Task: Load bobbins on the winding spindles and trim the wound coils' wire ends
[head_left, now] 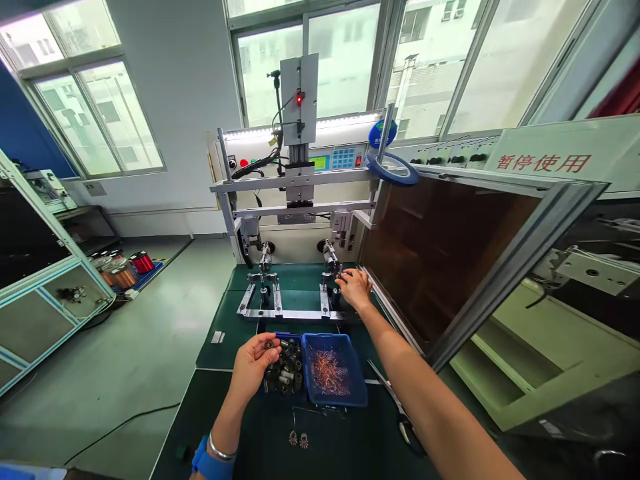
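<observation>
My left hand (253,365) pinches a small round metal core (270,344) over the left blue bin (303,360), which holds many dark and silvery cylindrical parts (286,375). My right hand (355,288) reaches to the right-hand spindle (329,255) of a two-spindle machine, fingers curled by its holder; what they grip, if anything, is hidden. The left spindle (266,255) stands over a metal fixture frame (280,314). In the right blue bin (361,393) lie copper wire scraps (329,372). Two small slotted cores (299,439) rest on the green mat.
Scissors (400,410) lie beneath my right forearm. Thin metal tools (310,411) sit before the bins, and a small white piece (217,337) at the mat's left. A brown panel in a metal frame (440,260) borders the right side. A control panel (335,160) is behind.
</observation>
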`<state>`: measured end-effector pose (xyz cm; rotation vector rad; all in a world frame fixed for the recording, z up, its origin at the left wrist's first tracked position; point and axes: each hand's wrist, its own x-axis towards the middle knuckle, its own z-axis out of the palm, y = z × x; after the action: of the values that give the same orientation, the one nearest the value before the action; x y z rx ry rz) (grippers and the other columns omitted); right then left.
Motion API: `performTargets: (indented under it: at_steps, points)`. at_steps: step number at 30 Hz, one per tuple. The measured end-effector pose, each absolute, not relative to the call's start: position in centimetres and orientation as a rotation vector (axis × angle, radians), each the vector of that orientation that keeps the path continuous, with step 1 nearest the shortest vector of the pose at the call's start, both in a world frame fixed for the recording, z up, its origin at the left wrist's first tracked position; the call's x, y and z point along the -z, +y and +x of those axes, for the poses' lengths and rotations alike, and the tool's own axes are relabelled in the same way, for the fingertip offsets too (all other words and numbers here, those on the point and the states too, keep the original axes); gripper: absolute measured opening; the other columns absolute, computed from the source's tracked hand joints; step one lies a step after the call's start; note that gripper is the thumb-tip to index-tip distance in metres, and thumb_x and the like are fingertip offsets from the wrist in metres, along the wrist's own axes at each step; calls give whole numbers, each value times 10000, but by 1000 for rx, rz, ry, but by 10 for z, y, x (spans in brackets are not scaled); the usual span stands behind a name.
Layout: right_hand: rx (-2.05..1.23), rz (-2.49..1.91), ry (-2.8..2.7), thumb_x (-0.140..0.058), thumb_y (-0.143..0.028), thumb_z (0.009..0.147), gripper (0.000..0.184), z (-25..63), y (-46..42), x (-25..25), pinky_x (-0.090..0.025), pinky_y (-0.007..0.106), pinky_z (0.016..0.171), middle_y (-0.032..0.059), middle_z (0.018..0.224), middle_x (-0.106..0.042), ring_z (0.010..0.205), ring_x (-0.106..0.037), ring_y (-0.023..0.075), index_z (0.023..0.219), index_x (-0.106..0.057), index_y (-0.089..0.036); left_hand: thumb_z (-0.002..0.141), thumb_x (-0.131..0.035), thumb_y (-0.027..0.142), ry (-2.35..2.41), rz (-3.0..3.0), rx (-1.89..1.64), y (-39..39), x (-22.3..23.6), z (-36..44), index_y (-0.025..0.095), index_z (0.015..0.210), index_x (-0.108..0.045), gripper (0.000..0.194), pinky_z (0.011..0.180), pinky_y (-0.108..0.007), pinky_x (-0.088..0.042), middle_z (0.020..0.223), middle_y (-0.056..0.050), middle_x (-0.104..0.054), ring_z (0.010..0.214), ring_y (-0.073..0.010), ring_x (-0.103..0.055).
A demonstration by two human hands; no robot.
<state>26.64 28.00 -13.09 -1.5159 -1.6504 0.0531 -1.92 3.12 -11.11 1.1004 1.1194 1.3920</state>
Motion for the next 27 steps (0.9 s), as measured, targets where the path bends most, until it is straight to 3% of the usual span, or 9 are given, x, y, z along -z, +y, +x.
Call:
performTargets:
  at_steps: [9, 14, 20, 23, 27]
  points:
    - [-57, -1499, -1664, -619, -305, 828, 152, 268, 279, 131, -337, 495, 950, 82, 1177, -590, 1165, -399, 293, 876, -697, -184, 731, -743, 275, 1209, 1280, -1304, 29, 113, -14, 147, 925, -590, 278, 744, -285, -519, 890, -75, -685, 782, -170, -638]
    - [-67, -1500, -1667, -617, -313, 824, 166, 268, 280, 131, -346, 469, 923, 75, 1180, -595, 1155, -400, 286, 908, -702, -197, 763, -714, 266, 1237, 1424, -1232, 36, 109, -14, 160, 944, -592, 242, 743, -288, -513, 907, -73, -690, 802, -180, -637]
    - [-75, -1482, -1672, -591, -313, 829, 181, 269, 277, 128, -337, 445, 903, 68, 1164, -599, 1135, -404, 277, 897, -706, -191, 744, -729, 323, 1346, 1601, -1339, 125, 86, -39, 179, 991, -707, 287, 777, -338, -513, 920, -70, -704, 814, -215, -645]
    - [-67, -1473, -1679, -585, -315, 825, 180, 269, 276, 127, -337, 442, 891, 63, 1154, -607, 1129, -406, 281, 887, -710, -202, 755, -717, 273, 1461, 1617, -1550, 191, 70, -57, 185, 984, -710, 245, 939, -371, -460, 1114, -68, -661, 1040, -232, -601]
    - [-56, -1466, -1683, -578, -329, 824, 188, 269, 276, 127, -344, 441, 868, 58, 1145, -616, 1111, -414, 289, 889, -719, -223, 825, -696, 267, 1594, 1588, -1674, 248, 63, -72, 131, 996, -686, 219, 1025, -464, -400, 1218, -110, -599, 1171, -252, -527]
